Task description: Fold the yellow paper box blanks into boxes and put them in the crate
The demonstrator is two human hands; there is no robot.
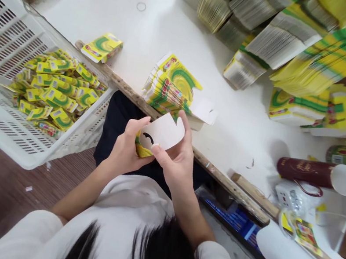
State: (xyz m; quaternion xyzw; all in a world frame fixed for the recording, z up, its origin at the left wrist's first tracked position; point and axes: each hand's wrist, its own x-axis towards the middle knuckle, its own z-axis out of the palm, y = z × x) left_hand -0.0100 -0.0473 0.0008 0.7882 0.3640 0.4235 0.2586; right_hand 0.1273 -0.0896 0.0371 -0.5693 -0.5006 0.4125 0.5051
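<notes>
Both hands hold one small flat carton blank in front of my lap, its white inside facing me and a yellow printed part showing underneath. My left hand grips its left side with curled fingers. My right hand pinches its right edge between thumb and fingers. Just beyond, a small stack of yellow-green flat cartons lies at the near edge of the white table. A single folded yellow box sits on the table to the left.
A white slatted plastic crate on my left holds several folded yellow boxes. Large stacks of flat cartons line the table's far side. On the right lie a maroon mug on its side and a white power strip.
</notes>
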